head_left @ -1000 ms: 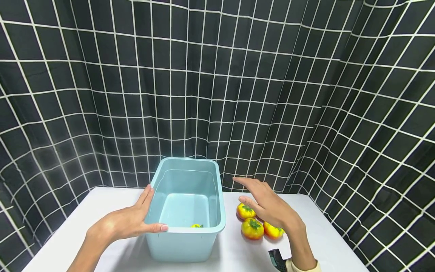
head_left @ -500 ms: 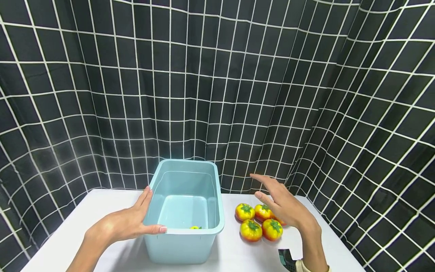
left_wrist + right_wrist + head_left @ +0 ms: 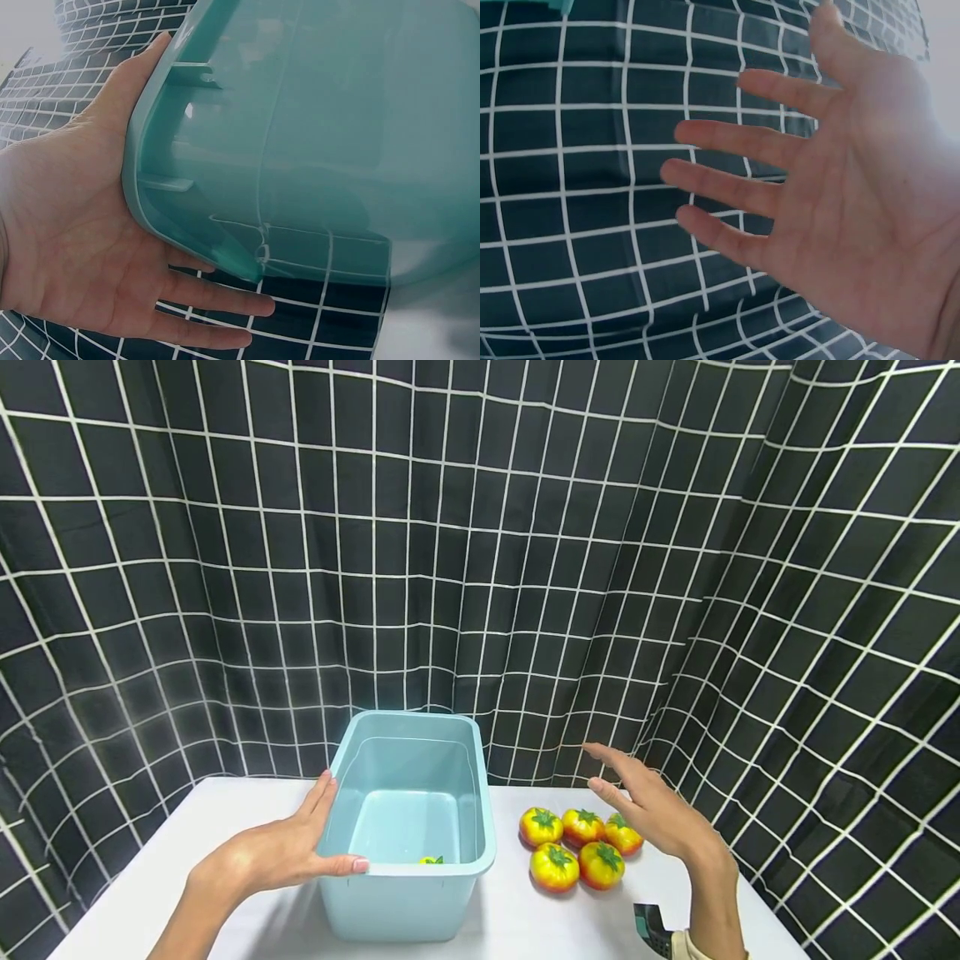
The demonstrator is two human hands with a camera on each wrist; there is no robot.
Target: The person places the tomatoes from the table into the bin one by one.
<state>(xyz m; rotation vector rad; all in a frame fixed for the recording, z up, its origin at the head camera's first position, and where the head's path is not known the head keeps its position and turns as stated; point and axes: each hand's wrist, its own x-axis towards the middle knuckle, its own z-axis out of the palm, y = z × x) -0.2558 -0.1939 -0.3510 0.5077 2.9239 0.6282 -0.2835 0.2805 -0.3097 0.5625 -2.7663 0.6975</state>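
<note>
My left hand (image 3: 273,852) rests against the left near corner of a light blue plastic bin (image 3: 405,906), fingers straight along its left side and thumb on the near rim. In the left wrist view the palm lies against the rim (image 3: 133,176) and the fingertips extend past the corner. My right hand (image 3: 663,810) hovers with straight fingers, holding nothing, just right of several tomato-like fruits (image 3: 554,868), yellow and red with green leafy tops. The right wrist view shows its bare palm and spread fingers. Inside the bin a bit of yellow fruit (image 3: 431,861) peeks over the near rim; the rest is hidden.
A white table (image 3: 525,935) carries the bin and the fruits. Behind and on both sides hangs a black curtain (image 3: 420,568) with a white grid. A dark strap device (image 3: 651,929) and a cream cuff (image 3: 686,946) are at my right wrist.
My right hand has moved right, away from the bin, uncovering the fruits that it hid. My left hand has stayed on the bin.
</note>
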